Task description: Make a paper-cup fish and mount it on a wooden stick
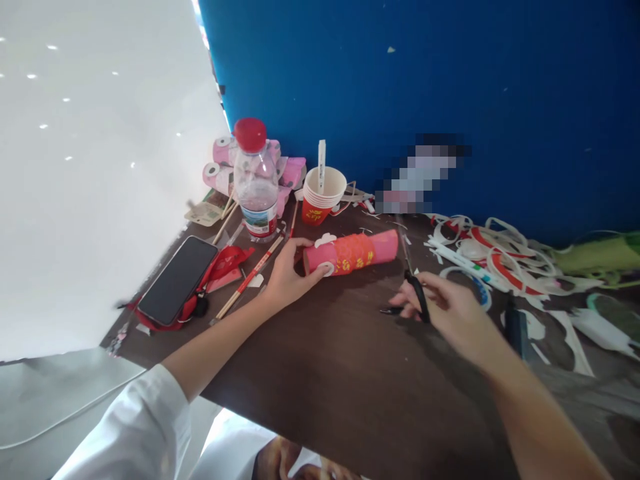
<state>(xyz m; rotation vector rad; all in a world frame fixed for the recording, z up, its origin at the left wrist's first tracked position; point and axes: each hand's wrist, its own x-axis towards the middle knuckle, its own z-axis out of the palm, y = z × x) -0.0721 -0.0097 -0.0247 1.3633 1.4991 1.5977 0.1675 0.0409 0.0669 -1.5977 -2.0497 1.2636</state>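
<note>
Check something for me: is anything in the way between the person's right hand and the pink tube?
Nothing visible blocks it. The only thing between them is the pair of scissors that the right hand holds, near one end of the pink tube. The left hand grips the other end.

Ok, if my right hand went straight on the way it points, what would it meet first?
Probably the pink roll, up and to the left of your right hand, which holds scissors. The hand's height above the table is unclear, so it might pass over.
</note>
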